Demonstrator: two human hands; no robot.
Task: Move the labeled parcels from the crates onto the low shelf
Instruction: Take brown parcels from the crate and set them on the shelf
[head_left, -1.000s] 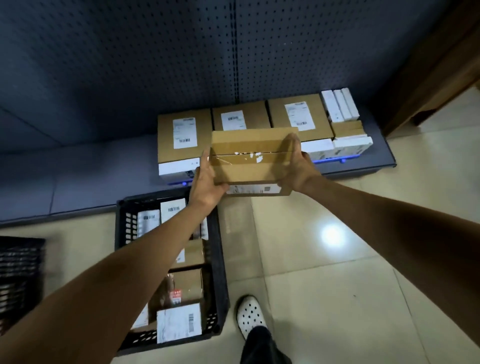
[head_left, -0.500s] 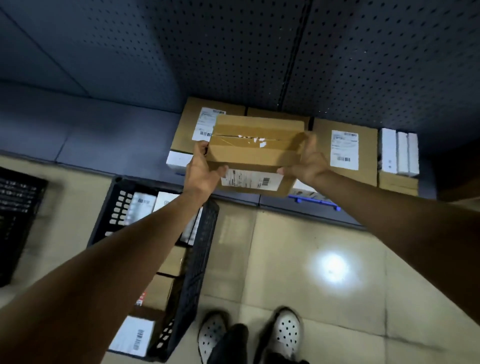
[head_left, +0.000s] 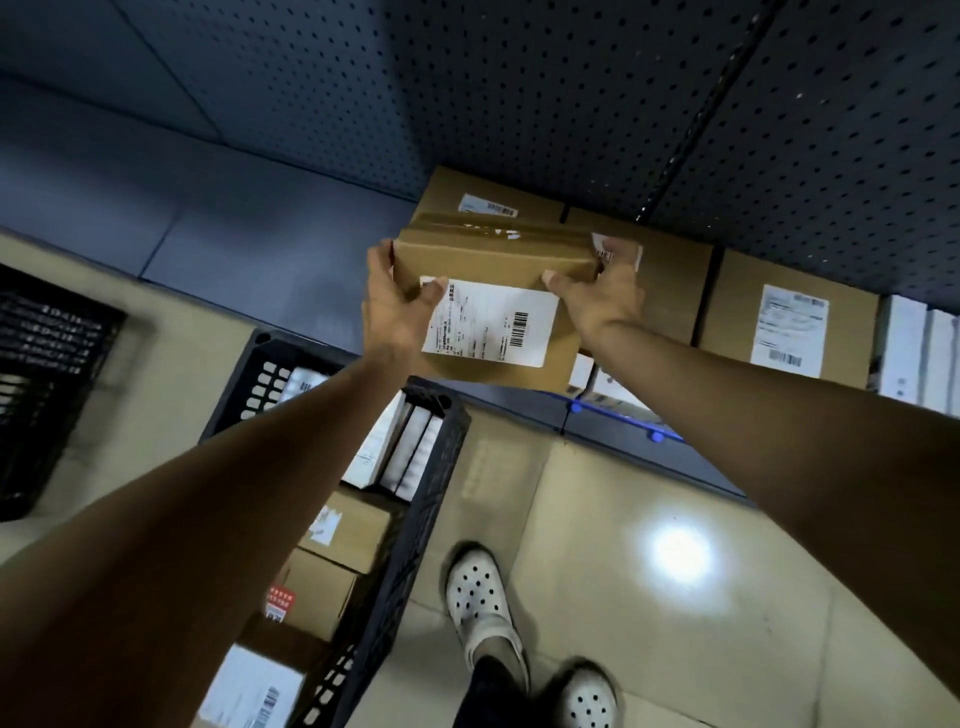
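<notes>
Placing is in hand, I'd say. The left hand (head_left: 395, 312) grips one end of the parcel (head_left: 488, 260) and the right hand (head_left: 605, 299) the other, thumbs curled over its near face, holding it clear of the shelf (head_left: 260, 260) just beyond. Next, I'd lower it onto a free spot. It's a brown carton with a taped seam and a white barcode label.

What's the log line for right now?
step: shelving parcel | left hand: grips its left end | right hand: grips its right end | low shelf: holds boxes | crate: parcels remain

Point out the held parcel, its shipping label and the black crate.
held parcel (head_left: 493, 257), head view, its upper brown face.
shipping label (head_left: 491, 325), head view, middle of the white sheet.
black crate (head_left: 421, 519), head view, right side wall.
</notes>
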